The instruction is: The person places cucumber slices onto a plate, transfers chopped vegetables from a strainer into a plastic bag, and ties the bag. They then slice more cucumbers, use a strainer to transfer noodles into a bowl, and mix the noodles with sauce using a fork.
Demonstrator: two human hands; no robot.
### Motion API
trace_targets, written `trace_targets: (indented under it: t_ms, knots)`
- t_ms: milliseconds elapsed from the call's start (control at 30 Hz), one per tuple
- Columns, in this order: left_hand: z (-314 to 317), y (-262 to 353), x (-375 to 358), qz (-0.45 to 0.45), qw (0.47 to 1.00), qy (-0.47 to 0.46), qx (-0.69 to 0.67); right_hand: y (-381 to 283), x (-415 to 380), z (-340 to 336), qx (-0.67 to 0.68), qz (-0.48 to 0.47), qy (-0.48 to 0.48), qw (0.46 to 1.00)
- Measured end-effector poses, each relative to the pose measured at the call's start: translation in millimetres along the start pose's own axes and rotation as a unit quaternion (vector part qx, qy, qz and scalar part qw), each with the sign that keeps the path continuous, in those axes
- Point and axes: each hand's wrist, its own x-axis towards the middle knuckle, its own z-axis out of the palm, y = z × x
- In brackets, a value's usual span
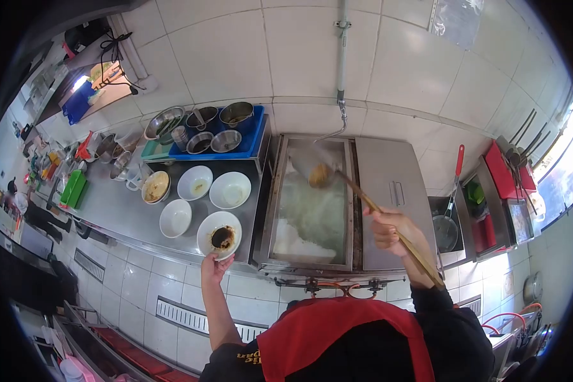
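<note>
In the head view, the left hand grasps the near edge of a white bowl with dark liquid pooled in it, at the front edge of the steel worktop. Three other white bowls and a bowl of pale yellowish contents are grouped beyond and beside it.

The right hand is clenched around the wooden handle of a long tool, which slants across the open vat of cloudy liquid. A golden-brown mass shows at its far end; it is probably a strainer or scoop head with food in it, though blur and steam hide the detail. A metal cover lies just right of the opening.

The step in hand looks like working the tool at the vat while steadying the sauced bowl. Moving the tool calls for a firm grip and a level far end, clear of the vat's rim; the bowl calls for being kept level.
</note>
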Motion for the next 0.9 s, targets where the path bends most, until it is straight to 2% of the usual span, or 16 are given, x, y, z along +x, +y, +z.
trace_targets:
  t_ms: [100,200,300,400,500,600,700,800,900]
  knots:
    - [16,1,-21,0.017,0.999,-0.016,0.026,14,18,-20,0.067,0.068,0.026,0.995]
    - [27,-3,-32,0.033,0.998,-0.041,0.044,15,18,-20,0.084,0.082,0.044,0.992]
    - [42,-7,-42,0.032,0.997,-0.059,0.042,3,-1,2,0.019,0.038,0.012,0.999]
    - [61,-9,-49,0.040,0.995,-0.074,0.051,-5,-20,33,-0.069,-0.056,0.003,0.996]
    - [78,-13,-50,0.062,0.992,-0.082,0.069,-5,-24,30,-0.117,-0.104,0.010,0.988]
    - [95,-20,-48,0.075,0.990,-0.087,0.079,5,-25,24,-0.119,-0.104,0.038,0.987]
    - [106,-27,-48,0.081,0.989,-0.086,0.092,3,-25,19,-0.063,-0.052,0.049,0.995]
    - [114,-33,-47,0.085,0.986,-0.088,0.109,12,-5,-14,0.042,0.043,0.010,0.998]
    - [116,-44,-42,0.077,0.984,-0.095,0.128,24,-7,-19,0.028,0.037,0.089,0.995]
